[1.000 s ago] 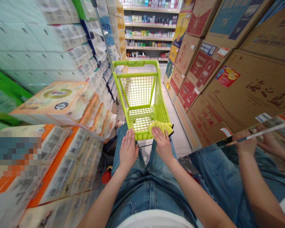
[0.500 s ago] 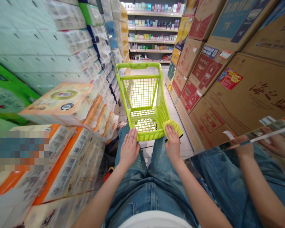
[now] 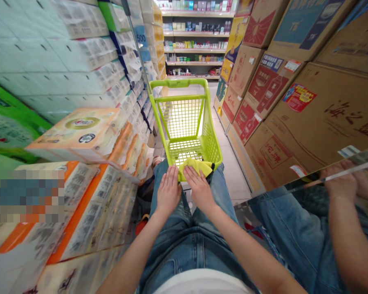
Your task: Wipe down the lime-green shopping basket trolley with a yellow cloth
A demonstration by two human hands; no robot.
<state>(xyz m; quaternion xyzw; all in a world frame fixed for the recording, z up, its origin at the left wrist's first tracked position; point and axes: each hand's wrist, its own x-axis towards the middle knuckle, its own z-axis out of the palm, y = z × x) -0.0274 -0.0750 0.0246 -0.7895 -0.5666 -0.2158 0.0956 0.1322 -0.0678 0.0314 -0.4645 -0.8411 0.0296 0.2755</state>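
Observation:
A lime-green plastic shopping cart [image 3: 184, 118] stands in front of me, its mesh basket holding nothing visible except a crumpled yellow cloth [image 3: 194, 167] at the near rim. My right hand [image 3: 200, 190] presses down on that cloth, holding it against the rim. My left hand [image 3: 168, 190] lies flat on the rim just beside it, fingers together, its fingertips at the cloth's left end. Below both hands are my knees in blue jeans.
Stacked packs of tissue paper [image 3: 79, 134] form a wall on the left. Cardboard cartons [image 3: 313, 118] are piled on the right. A mirror [image 3: 322, 196] at lower right reflects my arms. Shelves of small goods [image 3: 196, 41] stand beyond the tiled aisle [image 3: 230, 175].
My right hand has slid left along the rim with the cloth, from the cart's right corner to the middle, next to my left hand, which has barely moved.

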